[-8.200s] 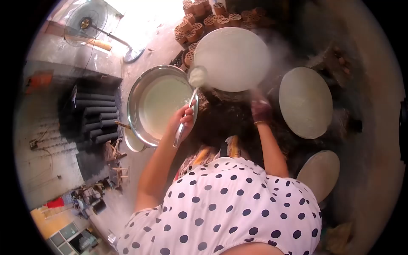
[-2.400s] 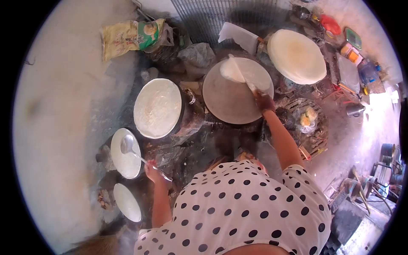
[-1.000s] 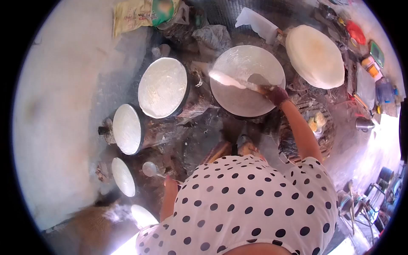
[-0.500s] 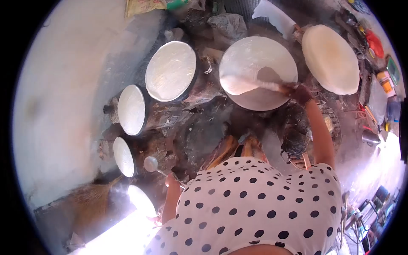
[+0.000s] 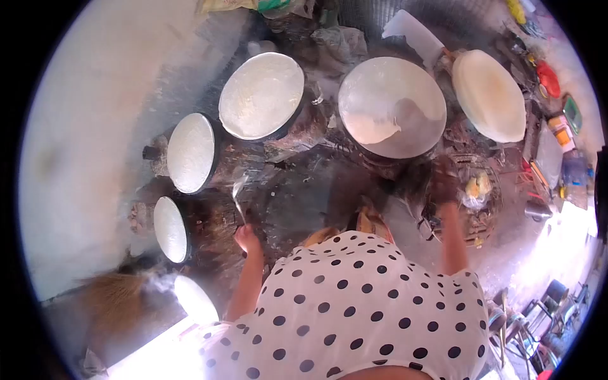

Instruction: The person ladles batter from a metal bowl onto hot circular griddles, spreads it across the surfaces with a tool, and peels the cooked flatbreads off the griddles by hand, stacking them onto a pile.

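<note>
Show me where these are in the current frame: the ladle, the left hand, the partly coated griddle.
Ladle [image 5: 239,204]: head view, on its handle.
Left hand [image 5: 247,239]: head view, middle of the hand.
Griddle [image 5: 418,136]: head view, on its darker surface, lower right.

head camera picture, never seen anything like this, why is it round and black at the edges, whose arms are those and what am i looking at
There is no machine here: one camera worn on a person's head looks forward and down, so the polka-dot top and both arms are the wearer's own. The lens view is curved, with black around it.

The left hand holds a ladle, which is blurred. The right hand is blurred too; I can't tell whether it holds anything. Ahead is a round griddle with a cream patch at its lower left and greyer areas elsewhere. To its left curve other pale-topped griddles; to its right is a pale round, browned sheet, perhaps a stack of pancakes.
</note>
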Demonstrator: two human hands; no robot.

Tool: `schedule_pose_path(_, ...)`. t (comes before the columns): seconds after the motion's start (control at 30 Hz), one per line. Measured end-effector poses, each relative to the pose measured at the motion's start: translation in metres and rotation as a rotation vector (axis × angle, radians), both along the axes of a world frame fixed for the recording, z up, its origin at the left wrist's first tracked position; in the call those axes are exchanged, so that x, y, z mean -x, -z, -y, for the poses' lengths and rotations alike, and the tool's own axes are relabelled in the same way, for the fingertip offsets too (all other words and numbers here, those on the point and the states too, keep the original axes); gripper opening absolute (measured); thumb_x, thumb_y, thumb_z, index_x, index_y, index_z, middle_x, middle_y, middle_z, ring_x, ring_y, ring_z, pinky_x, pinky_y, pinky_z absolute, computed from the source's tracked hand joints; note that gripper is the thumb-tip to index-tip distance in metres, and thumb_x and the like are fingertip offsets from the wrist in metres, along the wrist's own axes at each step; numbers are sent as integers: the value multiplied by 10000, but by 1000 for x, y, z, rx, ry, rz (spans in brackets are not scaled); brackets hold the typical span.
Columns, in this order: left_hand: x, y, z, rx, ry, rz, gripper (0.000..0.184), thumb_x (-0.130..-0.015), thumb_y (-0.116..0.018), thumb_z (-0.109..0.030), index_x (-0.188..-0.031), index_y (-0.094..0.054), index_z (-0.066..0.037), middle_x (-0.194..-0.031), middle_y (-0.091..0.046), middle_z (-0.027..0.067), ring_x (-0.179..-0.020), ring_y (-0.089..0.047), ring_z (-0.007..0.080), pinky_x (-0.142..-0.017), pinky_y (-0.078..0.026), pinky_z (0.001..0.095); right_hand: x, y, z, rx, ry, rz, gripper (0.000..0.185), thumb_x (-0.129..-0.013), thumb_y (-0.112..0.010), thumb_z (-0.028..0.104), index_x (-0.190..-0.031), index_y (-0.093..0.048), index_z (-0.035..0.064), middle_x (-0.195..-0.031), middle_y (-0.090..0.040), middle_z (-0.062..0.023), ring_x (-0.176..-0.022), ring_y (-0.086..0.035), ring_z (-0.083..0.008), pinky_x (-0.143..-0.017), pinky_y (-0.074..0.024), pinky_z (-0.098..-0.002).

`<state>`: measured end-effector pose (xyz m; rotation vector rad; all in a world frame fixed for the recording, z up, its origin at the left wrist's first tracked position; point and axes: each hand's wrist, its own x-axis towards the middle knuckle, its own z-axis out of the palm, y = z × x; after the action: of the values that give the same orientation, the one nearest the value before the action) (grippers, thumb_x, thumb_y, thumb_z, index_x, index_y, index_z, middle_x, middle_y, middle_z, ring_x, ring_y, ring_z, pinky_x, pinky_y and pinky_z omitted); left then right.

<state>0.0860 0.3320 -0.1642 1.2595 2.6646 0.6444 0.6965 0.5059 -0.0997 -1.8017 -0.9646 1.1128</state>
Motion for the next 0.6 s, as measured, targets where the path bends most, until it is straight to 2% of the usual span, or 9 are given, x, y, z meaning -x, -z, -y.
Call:
schedule_pose_path(0.1, -13, 2, -21, -78, -13, 135, 178, -816, -630, -171, -869, -652, -2, -1046, -584, 170, -1100, -475, 298, -920, -393, 400, 128, 97, -25, -289, -625, 1008, 273, -889, -522, 236, -1109, -599, 95, -1023, -648, -114, -908, -623, -276, -753, -507, -396)
schedule_pose_path(0.13, -10, 2, -22, -72, 41, 188, 190, -808, -634, -148, -913, -647, 10, -1143, -534, 168, -1106, -470, 300, -940, -389, 388, 167, 115, -36, -352, -667, 1138, 249, -899, -503, 226, -1070, -610, 79, -1010, -647, -113, -911, -622, -276, -751, -507, -404)
schedule_pose_path(0.2, -6, -7, -22, -51, 87, 207, 184, -817, -625, -145, -905, -637, 15, -1149, -528, 166, -1106, -470, 301, -939, -390, 387, 239, 139, -50, -394, -116, 504, 250, -884, -519, 237, -1059, -611, 84, -948, -656, -141, -880, -631, -319, -752, -505, -438)
schedule_pose_path(0.3, 5, -20, -18, -67, 162, 242, 170, -826, -613, -136, -893, -618, 20, -1163, -513, 161, -1106, -471, 300, -940, -390, 383, 233, 37, -12, -5, -22, 356, 224, -892, -496, 188, -1028, -623, 64, -870, -667, -126, -832, -644, -300, -744, -509, -408)
schedule_pose_path(0.37, 10, -29, -13, -100, 176, 258, 162, -828, -609, -129, -889, -607, 21, -1172, -504, 158, -1107, -472, 298, -942, -390, 381, 191, 233, -16, 81, -337, 1300, 233, -942, -427, 196, -935, -642, 105, -846, -653, -35, -827, -627, -188, -713, -501, -329)
schedule_pose_path(0.4, 12, -34, -9, -127, 143, 301, 154, -825, -608, -124, -882, -601, 18, -1169, -504, 159, -1106, -473, 299, -946, -386, 382, 190, 198, -14, -64, -24, 517, 222, -929, -437, 190, -934, -642, 105, -846, -652, -33, -825, -626, -182, -710, -502, -318)
schedule_pose_path(0.5, 31, -34, 3, -167, 133, 326, 150, -822, -606, -119, -890, -596, 14, -1163, -500, 163, -1095, -477, 308, -953, -376, 386, 260, 122, -36, -246, 16, 1045, 265, -938, -427, 212, -881, -651, 84, -849, -662, -43, -799, -626, -156, -672, -507, -302)
schedule_pose_path(0.57, 55, -24, 9, -60, 213, 173, 205, -855, -604, -163, -937, -590, 23, -1166, -505, 177, -1098, -479, 314, -946, -386, 382, 294, 103, -50, -190, -10, 1098, 295, -953, -412, 210, -864, -660, 77, -829, -669, -49, -785, -635, -154, -672, -511, -299)
schedule_pose_path(0.6, 65, -24, 11, -59, 224, 167, 205, -855, -604, -163, -937, -590, 23, -1166, -505, 177, -1098, -479, 314, -946, -386, 382, 301, 111, -56, 0, -13, 759, 251, -926, -465, 232, -912, -661, 75, -836, -671, -89, -805, -640, -219, -720, -508, -339)
